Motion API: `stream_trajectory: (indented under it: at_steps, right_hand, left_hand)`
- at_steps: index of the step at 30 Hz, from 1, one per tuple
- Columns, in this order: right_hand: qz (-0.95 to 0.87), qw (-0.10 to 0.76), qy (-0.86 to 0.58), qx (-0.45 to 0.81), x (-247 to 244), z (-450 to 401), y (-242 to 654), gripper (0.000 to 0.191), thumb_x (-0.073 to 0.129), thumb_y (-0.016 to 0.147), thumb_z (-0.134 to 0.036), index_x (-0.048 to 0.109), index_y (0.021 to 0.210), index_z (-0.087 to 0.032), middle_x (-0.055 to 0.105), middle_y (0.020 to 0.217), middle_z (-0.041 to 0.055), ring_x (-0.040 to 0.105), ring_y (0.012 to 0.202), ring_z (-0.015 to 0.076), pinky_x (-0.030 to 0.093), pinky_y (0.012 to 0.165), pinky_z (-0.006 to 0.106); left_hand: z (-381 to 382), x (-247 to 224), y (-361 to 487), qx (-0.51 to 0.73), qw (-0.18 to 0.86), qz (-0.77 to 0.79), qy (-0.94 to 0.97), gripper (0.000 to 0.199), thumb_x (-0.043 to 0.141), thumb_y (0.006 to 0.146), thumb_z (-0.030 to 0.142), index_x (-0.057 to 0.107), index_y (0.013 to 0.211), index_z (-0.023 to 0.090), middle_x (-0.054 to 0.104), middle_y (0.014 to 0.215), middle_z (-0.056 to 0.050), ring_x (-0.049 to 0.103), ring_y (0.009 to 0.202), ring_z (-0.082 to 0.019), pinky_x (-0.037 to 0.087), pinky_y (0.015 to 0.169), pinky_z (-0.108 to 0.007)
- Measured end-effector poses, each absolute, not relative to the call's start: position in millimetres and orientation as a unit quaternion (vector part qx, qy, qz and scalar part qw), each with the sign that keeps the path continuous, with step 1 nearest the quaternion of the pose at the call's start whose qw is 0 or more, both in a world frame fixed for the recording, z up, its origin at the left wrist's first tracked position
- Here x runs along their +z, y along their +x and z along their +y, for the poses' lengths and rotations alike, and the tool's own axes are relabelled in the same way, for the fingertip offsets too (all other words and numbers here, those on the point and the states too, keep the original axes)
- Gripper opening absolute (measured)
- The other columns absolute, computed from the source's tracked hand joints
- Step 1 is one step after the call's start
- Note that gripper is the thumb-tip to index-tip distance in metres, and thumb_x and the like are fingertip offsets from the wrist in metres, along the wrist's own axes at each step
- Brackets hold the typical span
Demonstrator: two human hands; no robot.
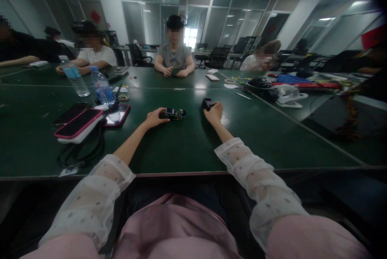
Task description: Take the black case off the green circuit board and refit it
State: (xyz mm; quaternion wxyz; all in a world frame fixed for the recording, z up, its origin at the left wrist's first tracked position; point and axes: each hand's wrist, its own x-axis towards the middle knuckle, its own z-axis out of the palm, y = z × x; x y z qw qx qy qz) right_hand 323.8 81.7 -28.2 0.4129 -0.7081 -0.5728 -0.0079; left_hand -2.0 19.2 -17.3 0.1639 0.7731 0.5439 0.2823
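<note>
My left hand (155, 118) is closed around one end of a small electronic device (175, 114) with a dark screen and bare circuit parts showing at its right end. The device is just over the green table (181, 146), and I cannot tell whether it touches the surface. To the right, my right hand (214, 113) grips a small black box-shaped case (207, 104), its fingers partly hidden behind it. A gap of bare tabletop lies between the device and the case.
Left of my hands are phones (79, 123), a tablet-like device (117, 114), and two water bottles (102, 85). Cables and a white clamp-like object (290, 96) lie at the right, near a pen (243, 96). A person (174, 55) sits opposite, with others along the table.
</note>
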Motion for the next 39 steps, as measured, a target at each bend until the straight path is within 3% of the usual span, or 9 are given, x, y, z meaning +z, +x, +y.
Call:
stream_trajectory:
  at_steps: [5, 9, 20, 29, 39]
  right_hand:
    - [-0.575, 0.409, -0.708, -0.002, -31, 78, 319, 0.069, 0.071, 0.073, -0.042, 0.035, 0.123, -0.01, 0.041, 0.129, 0.0254, 0.04, 0.125, 0.039, 0.035, 0.102, 0.057]
    - [-0.568, 0.431, -0.702, -0.015, -29, 78, 317, 0.065, 0.066, 0.077, -0.047, 0.037, 0.123, -0.012, 0.041, 0.13, 0.0244, 0.04, 0.125, 0.0388, 0.036, 0.101, 0.058]
    - [-0.574, 0.413, -0.707, -0.015, -27, 81, 321, 0.061, 0.071, 0.076, -0.03, 0.039, 0.123, -0.008, 0.043, 0.128, 0.0252, 0.043, 0.122, 0.0369, 0.038, 0.102, 0.052]
    - [-0.562, 0.407, -0.72, 0.001, -30, 85, 326, 0.065, 0.076, 0.071, -0.03, 0.042, 0.12, -0.007, 0.046, 0.126, 0.0254, 0.045, 0.122, 0.0369, 0.038, 0.103, 0.051]
    - [-0.588, 0.496, -0.634, 0.078, -30, 102, 324, 0.052, 0.071, 0.072, -0.028, 0.05, 0.116, -0.01, 0.056, 0.12, 0.019, 0.051, 0.117, 0.0321, 0.039, 0.105, 0.051]
  left_hand:
    - [19, -17, -1, 0.28, 0.163, 0.55, 0.77, 0.065, 0.071, 0.075, 0.051, 0.051, 0.131, 0.026, 0.063, 0.13, -0.007, 0.057, 0.123, -0.028, 0.04, 0.106, -0.047]
    - [19, -17, -1, 0.275, 0.161, 0.553, 0.77, 0.066, 0.071, 0.074, 0.053, 0.052, 0.131, 0.027, 0.064, 0.129, -0.007, 0.058, 0.122, -0.029, 0.04, 0.106, -0.048]
    - [17, -16, 0, 0.266, 0.15, 0.556, 0.773, 0.063, 0.062, 0.08, 0.059, 0.051, 0.132, 0.026, 0.064, 0.129, -0.008, 0.056, 0.123, -0.029, 0.037, 0.107, -0.047]
    - [18, -16, 1, 0.27, 0.147, 0.553, 0.774, 0.06, 0.063, 0.08, 0.058, 0.052, 0.13, 0.026, 0.064, 0.129, -0.007, 0.057, 0.122, -0.028, 0.038, 0.107, -0.047]
    - [20, -18, -1, 0.27, 0.138, 0.556, 0.774, 0.059, 0.064, 0.08, 0.057, 0.053, 0.128, 0.024, 0.064, 0.129, -0.008, 0.058, 0.121, -0.028, 0.04, 0.105, -0.046]
